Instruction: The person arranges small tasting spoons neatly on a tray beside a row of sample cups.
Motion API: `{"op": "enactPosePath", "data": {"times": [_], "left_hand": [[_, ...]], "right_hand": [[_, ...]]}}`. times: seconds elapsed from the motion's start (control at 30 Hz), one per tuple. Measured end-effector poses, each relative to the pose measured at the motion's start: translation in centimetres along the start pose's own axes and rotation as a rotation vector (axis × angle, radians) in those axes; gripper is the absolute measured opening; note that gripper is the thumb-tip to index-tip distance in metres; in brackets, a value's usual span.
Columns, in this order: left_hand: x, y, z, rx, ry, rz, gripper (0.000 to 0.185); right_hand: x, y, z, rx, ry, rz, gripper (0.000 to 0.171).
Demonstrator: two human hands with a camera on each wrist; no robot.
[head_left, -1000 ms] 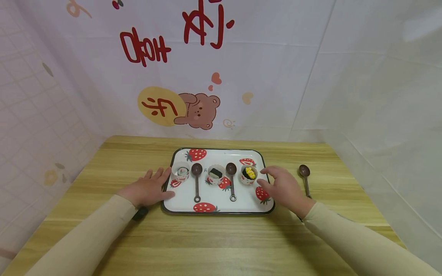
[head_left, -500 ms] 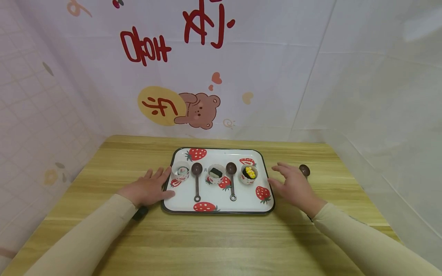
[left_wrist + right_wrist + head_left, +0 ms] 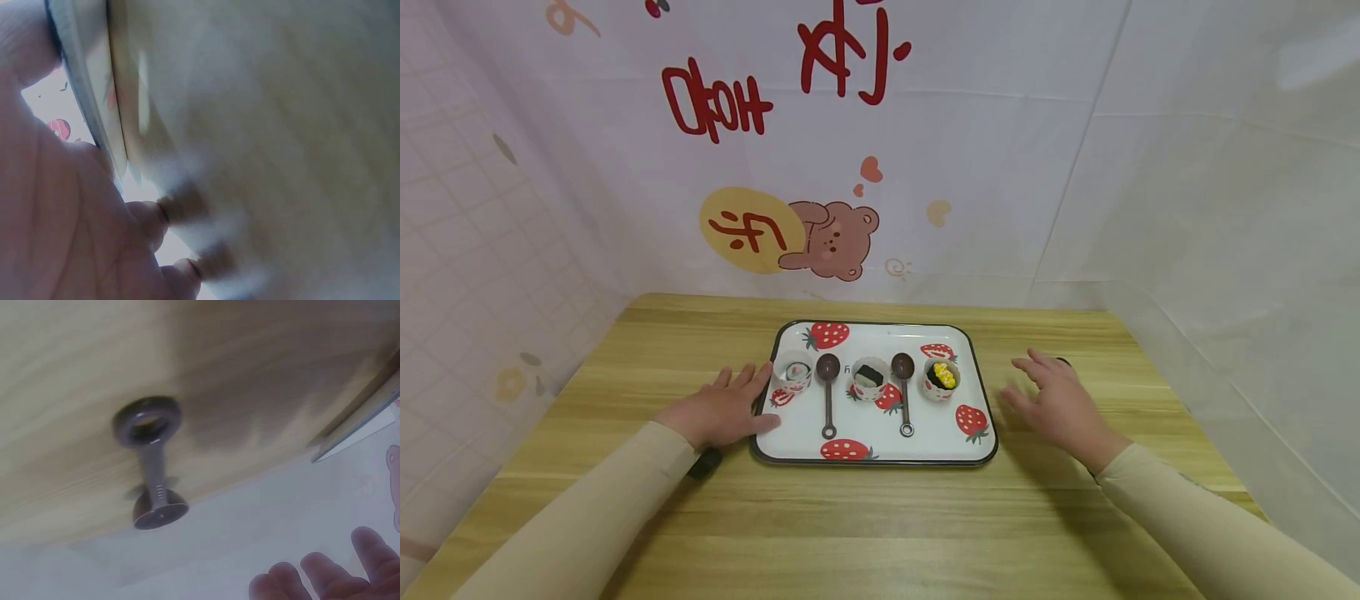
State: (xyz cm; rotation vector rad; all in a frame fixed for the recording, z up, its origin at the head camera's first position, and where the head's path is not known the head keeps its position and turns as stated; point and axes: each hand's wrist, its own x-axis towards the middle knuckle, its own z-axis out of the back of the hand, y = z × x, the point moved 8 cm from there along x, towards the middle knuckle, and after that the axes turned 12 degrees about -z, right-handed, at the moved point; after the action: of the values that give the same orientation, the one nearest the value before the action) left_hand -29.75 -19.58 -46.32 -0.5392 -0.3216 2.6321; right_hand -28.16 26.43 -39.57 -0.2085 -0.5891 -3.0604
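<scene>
A white tray (image 3: 865, 429) with strawberry prints and a dark rim lies on the wooden table. My left hand (image 3: 718, 412) rests at its left edge, fingers extended and thumb over the rim. On the tray stand three paper cups: one with a sushi roll (image 3: 796, 372), one with a seaweed-wrapped rice piece (image 3: 868, 377), one with a yellow-topped sushi (image 3: 942, 377). Two brown spoons (image 3: 828, 392) lie between the cups. My right hand (image 3: 1063, 408) hovers right of the tray, fingers spread and holding nothing. Beneath it lies a third brown spoon (image 3: 153, 462), mostly hidden in the head view.
A white printed cloth (image 3: 970, 125) hangs behind the table (image 3: 880, 533) and along both sides. A dark strap (image 3: 703, 463) shows under the left wrist.
My right hand has moved right, away from the yellow-topped cup and off the tray, and now covers most of the spoon on the table. My left hand has stayed still.
</scene>
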Motion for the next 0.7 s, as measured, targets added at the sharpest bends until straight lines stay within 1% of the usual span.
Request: {"op": "enactPosePath", "data": {"times": [0.23,0.53,0.7], "left_hand": [[-0.1,-0.1,0.1,-0.002,0.005,0.01,0.106],[-0.2,-0.2,0.2,-0.007,0.008,0.02,0.107],[-0.2,-0.3,0.2,-0.007,0.005,0.008,0.106]], "right_hand": [[0.0,-1.6,0.1,-0.039,0.014,-0.011,0.059],[-0.1,-2.7,0.0,-0.114,0.024,-0.002,0.066],[-0.2,-3.5,0.0,-0.119,0.038,-0.004,0.07]]}}
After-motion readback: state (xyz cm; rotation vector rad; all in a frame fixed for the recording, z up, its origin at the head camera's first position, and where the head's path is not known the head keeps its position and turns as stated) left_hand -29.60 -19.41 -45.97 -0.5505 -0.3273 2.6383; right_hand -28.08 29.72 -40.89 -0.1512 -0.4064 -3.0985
